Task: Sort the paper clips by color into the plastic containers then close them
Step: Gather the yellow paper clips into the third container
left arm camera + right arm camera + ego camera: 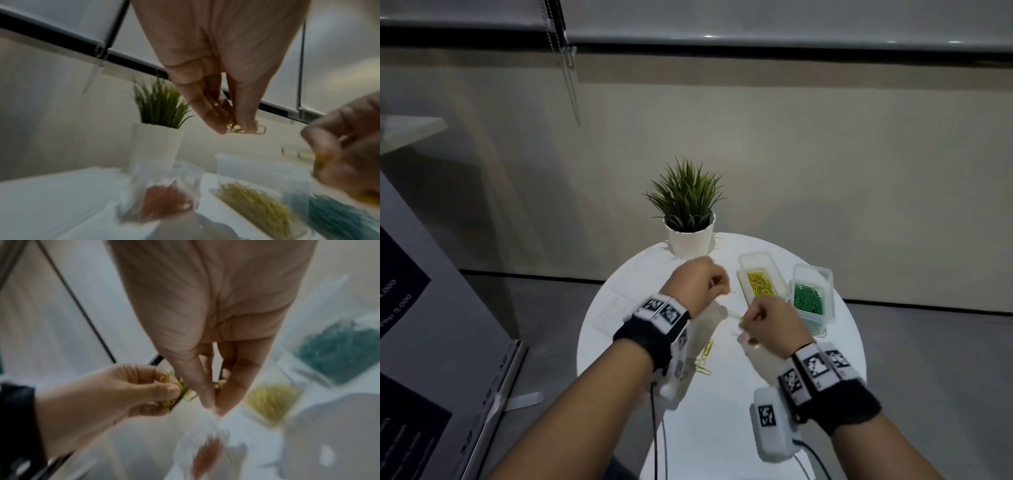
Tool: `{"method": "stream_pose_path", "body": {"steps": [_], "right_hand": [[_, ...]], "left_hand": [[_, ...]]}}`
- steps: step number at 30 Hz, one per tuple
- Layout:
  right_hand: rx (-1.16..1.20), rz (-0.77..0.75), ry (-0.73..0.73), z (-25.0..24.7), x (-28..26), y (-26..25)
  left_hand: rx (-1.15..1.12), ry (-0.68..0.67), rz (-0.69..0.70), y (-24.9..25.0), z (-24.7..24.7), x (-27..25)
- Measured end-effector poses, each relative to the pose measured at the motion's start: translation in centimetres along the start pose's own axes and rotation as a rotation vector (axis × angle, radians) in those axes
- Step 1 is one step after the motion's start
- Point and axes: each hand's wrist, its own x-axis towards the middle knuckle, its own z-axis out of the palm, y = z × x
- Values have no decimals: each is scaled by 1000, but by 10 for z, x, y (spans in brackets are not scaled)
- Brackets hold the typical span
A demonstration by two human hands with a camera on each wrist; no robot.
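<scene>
My left hand (719,286) hovers over the round white table (722,428) and pinches a small bunch of yellow paper clips (246,129) between thumb and fingers. Just to its right, my right hand (744,322) pinches yellow clips (741,319) of its own; the right wrist view shows its fingertips (207,404) pressed together. Behind it stand an open clear container of yellow clips (758,282) and another of green clips (808,298). Red clips in clear plastic (164,199) lie below the hands, blurred. Loose yellow clips (703,359) lie on the table under my left wrist.
A potted plant (690,219) stands at the table's far edge. Clear flat lids (619,308) lie on the table's left side. A white device with a cable (774,431) hangs at my right wrist. A grey panel (431,342) stands to the left.
</scene>
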Motion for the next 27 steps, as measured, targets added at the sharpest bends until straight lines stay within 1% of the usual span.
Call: {"method": "stream_pose_path", "body": {"steps": [1, 3, 5, 7, 8, 11, 14, 16, 18, 20, 21, 22, 23, 24, 26, 27], "right_hand": [[78, 24, 105, -13, 6, 1], [144, 50, 288, -35, 22, 0], [148, 75, 369, -44, 40, -3], [66, 115, 376, -43, 59, -5], [-14, 143, 358, -40, 68, -5], [-240, 210, 272, -34, 82, -4], [-383, 213, 188, -32, 84, -5], [-434, 168, 127, -33, 85, -8], [-416, 115, 133, -36, 80, -12], [-321, 15, 213, -35, 65, -14], [-257, -65, 261, -32, 52, -14], [-215, -146, 279, -27, 38, -15], [-203, -214, 252, -19, 23, -16], [-210, -262, 182, -10, 10, -17], [-277, -281, -28, 16, -6, -19], [-327, -277, -119, 29, -10, -20]], "left_hand": [[31, 20, 38, 8, -1, 15], [65, 39, 54, 22, 1, 45], [58, 18, 11, 33, 8, 69], [55, -38, -38, 40, 18, 87], [78, -68, -52, 42, 24, 93], [156, -146, -70, 43, 38, 103], [180, -183, -81, 39, 35, 101], [153, -153, -59, 37, 22, 89], [92, -91, -55, 35, 3, 65], [47, -69, -102, 26, -14, 30], [46, -75, -137, 19, -19, 11], [66, -97, -175, 9, -22, -8], [107, -138, -222, 0, -22, -27], [149, -187, -280, -10, -19, -45], [183, -273, -389, -25, -6, -74], [172, -308, -420, -29, 2, -84]]}}
